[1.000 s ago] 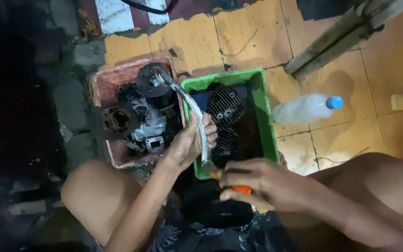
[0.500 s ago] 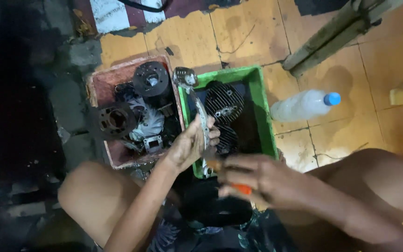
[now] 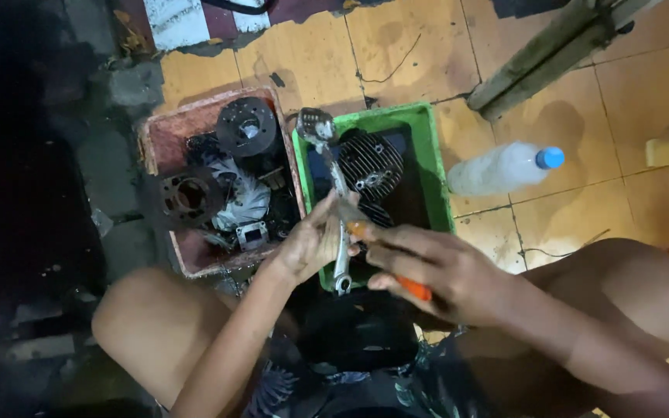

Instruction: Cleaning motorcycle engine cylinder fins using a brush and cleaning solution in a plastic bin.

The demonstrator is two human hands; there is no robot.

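While the person sits with bare knees apart over the tiled floor (image 3: 396,54), both hands meet above the near edge of the green tray (image 3: 437,166). The left hand (image 3: 307,248) is closed around the lower part of a long metal lever (image 3: 334,193), with the fingers wrapped on its shaft. This lever stands tilted, with its rounded upper end over the wall between the two trays and its lower end just below the left hand, near the tray's front rim. The right hand (image 3: 443,271) is closed on a tool with an orange handle (image 3: 414,289); the handle shows under the fingers, and its front part reaches to the lever, just beside the left fingers. I cannot tell if the tip touches the metal. Inside the green tray lies a dark finned cylinder part (image 3: 371,164), behind the lever. To the left, the red tray (image 3: 156,147) holds several dark engine parts and a white fan wheel (image 3: 243,200). A plastic bottle with a blue cap (image 3: 505,166) lies on the floor to the right of the green tray, well apart from the hands.
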